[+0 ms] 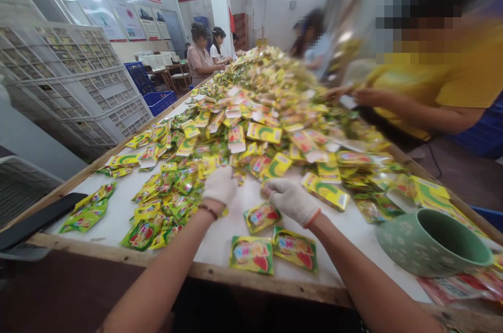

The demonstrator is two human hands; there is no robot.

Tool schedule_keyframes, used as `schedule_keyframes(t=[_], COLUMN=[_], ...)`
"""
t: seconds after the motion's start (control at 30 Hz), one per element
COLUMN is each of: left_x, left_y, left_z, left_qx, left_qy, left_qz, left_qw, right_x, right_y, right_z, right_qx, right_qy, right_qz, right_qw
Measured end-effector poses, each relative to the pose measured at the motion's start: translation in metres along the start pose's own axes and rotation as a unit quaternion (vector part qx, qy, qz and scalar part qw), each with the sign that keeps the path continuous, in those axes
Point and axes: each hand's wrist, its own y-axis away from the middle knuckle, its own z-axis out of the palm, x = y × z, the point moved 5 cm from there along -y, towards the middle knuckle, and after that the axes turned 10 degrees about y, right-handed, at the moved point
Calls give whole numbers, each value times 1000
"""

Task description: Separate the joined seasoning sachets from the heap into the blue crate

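we've got both gloved hands over the near-middle of the desk (120, 212). our left hand (220, 185) is curled beside the loose sachets (168, 204); can't tell if it's gripping any. our right hand (293, 199), fingers bent, is by a yellow box (279, 165); can't tell its grip either. 3 flat pkts (251, 255) lie near, btwn our forearms. box heap (264, 133) runs far; green bowl (411, 246) sits near right.

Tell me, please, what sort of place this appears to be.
Probably a packing workshop: a long wood-edged table is heaped with printed cartons and glossy sachets, co-workers line both sides, and white plastic crates stand stacked at the left.
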Motion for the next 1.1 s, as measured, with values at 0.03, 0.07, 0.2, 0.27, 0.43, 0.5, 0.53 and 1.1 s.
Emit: schedule_keyframes(t=[0.03, 0.07, 0.2, 0.27, 0.43, 0.5, 0.53, 1.1], left_x=[0, -1, -5, -5, 8, 9, 7, -45], left_y=[-4, -8, -11, -4, 37, 53, 60, 76], left_z=[4, 8, 16, 17, 20, 9, -2, -104], left_qx=[6, 12, 12, -1, -67, -78, -67, 122], left_qy=[7, 18, 102, 159, 256, 239, 200, 5], left_qz=[-9, -15, -29, -31, -26, -10, 6, -55], left_qw=[1000, 1000, 994, 987, 964, 968, 978, 991], right_x=[-2, -4, -5, -4, -1, 0, 1, -18], right_y=[-1, -3, -9, -9, -5, -3, -2, 6], right_z=[3, 7, 13, 9, 21, 27, 29, 31], right_qx=[7, 10, 36, 62, 4, -19, -20, -74], right_qy=[9, 19, 19, -24, -211, -225, -218, -172], right_qz=[-6, -7, 15, 49, 137, 137, 131, -22], right_qw=[1000, 1000, 999, 997, 968, 964, 967, 982])
